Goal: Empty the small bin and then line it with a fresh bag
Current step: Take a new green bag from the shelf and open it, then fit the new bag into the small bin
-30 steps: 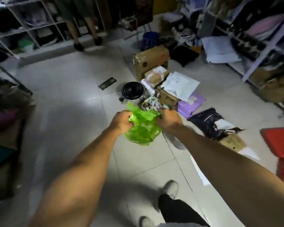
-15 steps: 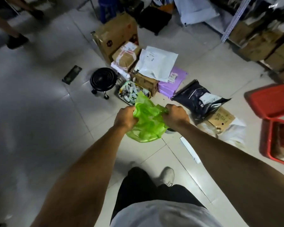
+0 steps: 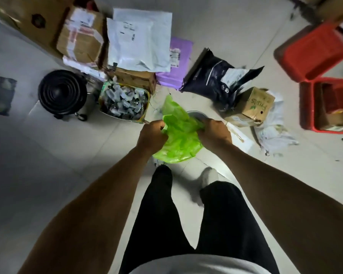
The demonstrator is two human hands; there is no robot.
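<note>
Green bag [image 3: 178, 139]: crumpled, held above the tiled floor [image 3: 48, 155] in front of the legs, between both hands. Left hand [image 3: 151, 135]: fingers clenched on the bag's left edge. Right hand [image 3: 214, 133]: fingers clenched on its right edge. Rim of a round container [image 3: 198, 113], just beyond the bag, mostly hidden. Nearby on floor: black round stool [image 3: 62, 92], tray of small bottles [image 3: 124, 101], cardboard boxes [image 3: 80, 36], red crates [image 3: 325, 76].
</note>
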